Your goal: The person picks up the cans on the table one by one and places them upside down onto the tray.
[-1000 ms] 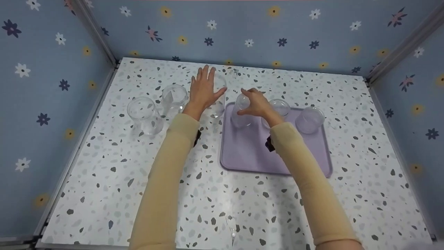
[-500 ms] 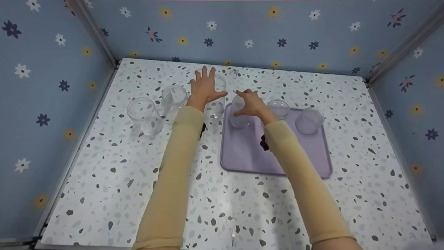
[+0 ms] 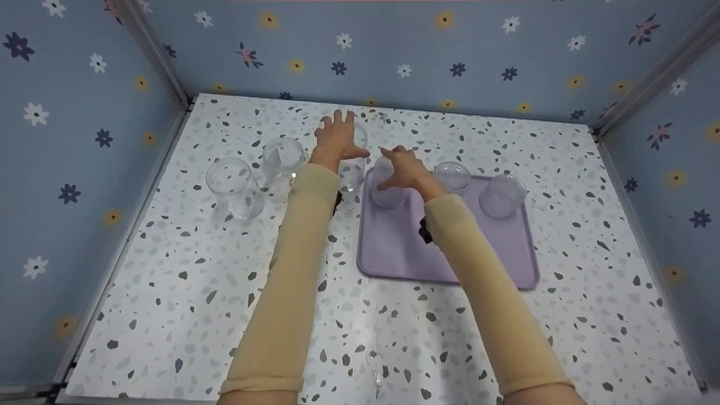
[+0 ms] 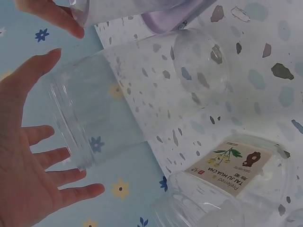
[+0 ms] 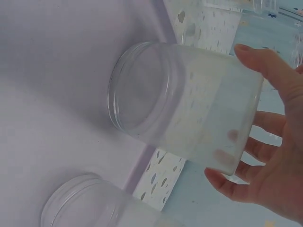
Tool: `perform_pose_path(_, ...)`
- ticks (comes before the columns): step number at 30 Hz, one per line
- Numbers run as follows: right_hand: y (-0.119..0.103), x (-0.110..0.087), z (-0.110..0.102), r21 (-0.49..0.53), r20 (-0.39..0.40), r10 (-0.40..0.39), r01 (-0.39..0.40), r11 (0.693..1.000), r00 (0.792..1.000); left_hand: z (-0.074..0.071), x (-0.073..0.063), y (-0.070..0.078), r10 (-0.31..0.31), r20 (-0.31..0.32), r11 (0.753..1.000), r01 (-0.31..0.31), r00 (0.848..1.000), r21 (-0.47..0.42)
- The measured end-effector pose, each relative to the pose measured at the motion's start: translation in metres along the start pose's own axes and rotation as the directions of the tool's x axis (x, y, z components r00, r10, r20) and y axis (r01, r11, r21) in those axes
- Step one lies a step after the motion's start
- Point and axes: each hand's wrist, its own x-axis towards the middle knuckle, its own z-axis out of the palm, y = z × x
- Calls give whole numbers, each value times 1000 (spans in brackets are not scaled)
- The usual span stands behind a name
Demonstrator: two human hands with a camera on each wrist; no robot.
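My left hand is at the mouth of an upright clear plastic jar standing just left of the purple tray. In the left wrist view its fingers are spread and extended around the threaded rim. My right hand holds another clear jar near its base, thumb on one side and fingers on the other. That jar is upside down, its threaded rim at the tray's back left corner.
Two more clear jars, a middle one and a right one, stand on the tray. Left on the speckled table are a labelled jar and a plain jar. A flowered panel rises behind.
My right hand has moved a little left with its jar, which now stands straighter on the tray. My left hand has shifted slightly right and nearer around the rim of its jar.
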Motion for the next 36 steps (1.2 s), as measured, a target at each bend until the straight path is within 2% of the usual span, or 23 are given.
perform_pose_path(7,-1,-2,-1,-2,6,12,-12,1000,1000,1,2,1,0,24,1000,0,1000,-18)
perform_pose_path(13,-3,-2,-1,17,9,-17,16,1000,1000,0,1,-1,-1,20,998,3,1000,-63)
perform_pose_path(21,-2,-4,1,59,13,-8,7,998,1000,-4,-3,0,-14,17,1000,14,1000,-11)
perform_pose_path(26,1,-6,0,87,-14,9,-8,996,1000,-9,-8,1,-18,7,1000,18,1000,-1)
perform_pose_path(31,5,-10,0,94,-28,-11,14,995,1000,-15,-16,2,-37,37,999,38,999,-20)
perform_pose_path(36,7,-13,-2,83,-52,-38,42,996,998,-21,-22,4,-52,69,999,52,996,3)
